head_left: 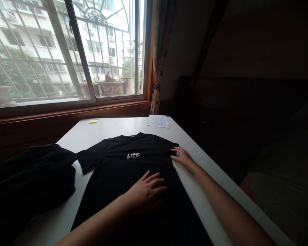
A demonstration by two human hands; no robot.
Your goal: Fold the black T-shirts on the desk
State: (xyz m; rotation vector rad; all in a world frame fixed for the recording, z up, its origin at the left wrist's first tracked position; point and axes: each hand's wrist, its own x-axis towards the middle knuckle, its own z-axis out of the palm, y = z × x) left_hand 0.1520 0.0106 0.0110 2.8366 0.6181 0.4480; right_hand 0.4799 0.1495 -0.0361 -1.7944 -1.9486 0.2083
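Observation:
A black T-shirt [123, 171] with small white lettering on the chest lies spread face up on a white table [200, 177]. My left hand [146, 191] rests flat on the shirt's middle, fingers stretched out and apart. My right hand [181, 157] lies at the shirt's right edge, near the right sleeve, fingers extended and touching the fabric. Neither hand holds anything.
A heap of dark clothing [28, 177] sits at the table's left. A sheet of printed paper [158, 121] and a yellow sticky pad [93, 121] lie at the far edge, under a barred window [66, 51]. A curtain [159, 58] hangs right of it; the room's right side is dark.

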